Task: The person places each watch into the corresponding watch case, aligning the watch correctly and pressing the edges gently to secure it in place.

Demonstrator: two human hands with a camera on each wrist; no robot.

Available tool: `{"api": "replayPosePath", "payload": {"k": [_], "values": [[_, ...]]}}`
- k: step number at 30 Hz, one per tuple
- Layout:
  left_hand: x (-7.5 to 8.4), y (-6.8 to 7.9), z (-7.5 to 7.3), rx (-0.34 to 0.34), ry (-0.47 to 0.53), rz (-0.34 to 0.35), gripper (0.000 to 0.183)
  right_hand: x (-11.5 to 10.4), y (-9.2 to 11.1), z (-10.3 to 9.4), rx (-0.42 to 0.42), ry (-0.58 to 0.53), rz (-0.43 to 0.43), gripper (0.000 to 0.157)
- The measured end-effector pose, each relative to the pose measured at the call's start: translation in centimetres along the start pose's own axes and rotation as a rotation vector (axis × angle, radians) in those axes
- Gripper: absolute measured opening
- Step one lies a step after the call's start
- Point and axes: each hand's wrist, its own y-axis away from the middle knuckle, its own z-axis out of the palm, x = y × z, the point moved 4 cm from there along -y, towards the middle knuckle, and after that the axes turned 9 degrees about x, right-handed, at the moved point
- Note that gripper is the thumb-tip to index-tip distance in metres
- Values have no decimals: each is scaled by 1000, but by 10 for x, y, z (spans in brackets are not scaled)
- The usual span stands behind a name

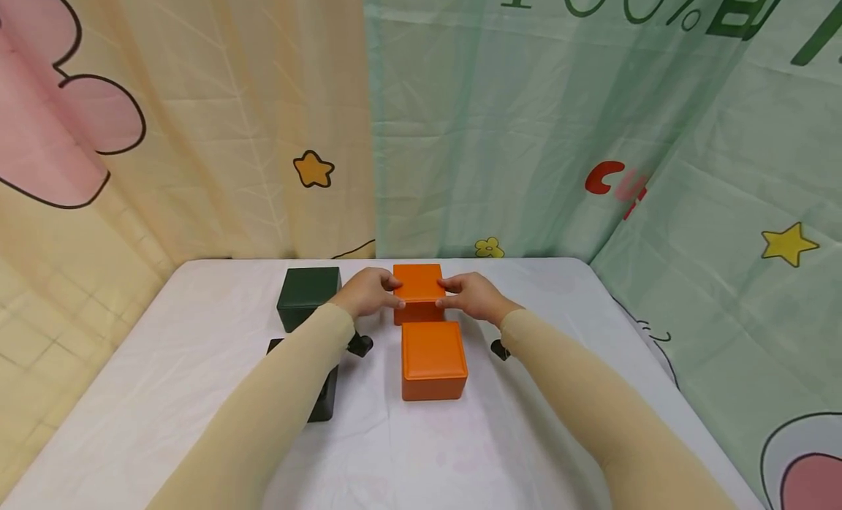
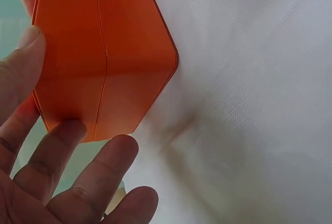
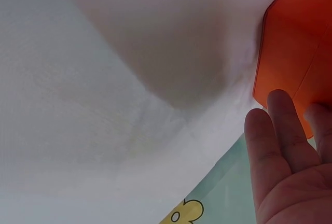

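Two orange lidded boxes stand one behind the other on the white-covered table. Both hands are at the far orange box (image 1: 418, 280), one on either side. My left hand (image 1: 368, 292) grips its left side, thumb near the front edge. In the left wrist view, a fingertip presses the box wall (image 2: 72, 89) by the lid seam while other fingers (image 2: 111, 162) extend past it. From the right, my right hand (image 1: 479, 297) holds the opposite side with thumb and fingers. The near orange box (image 1: 434, 351) sits just in front, between the forearms, untouched.
A dark green box (image 1: 308, 287) stands left of the left hand. Nearer, a black box (image 1: 324, 404) is partly hidden under the left forearm. The white table (image 1: 217, 305) ends at patterned curtains (image 1: 460, 130) behind and at the sides.
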Motion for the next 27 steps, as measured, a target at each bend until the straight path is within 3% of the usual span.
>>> {"api": "replayPosePath", "payload": {"k": [27], "values": [[-2, 2, 2, 12, -2, 10, 46, 0, 3, 2, 8, -35, -7, 68]]}}
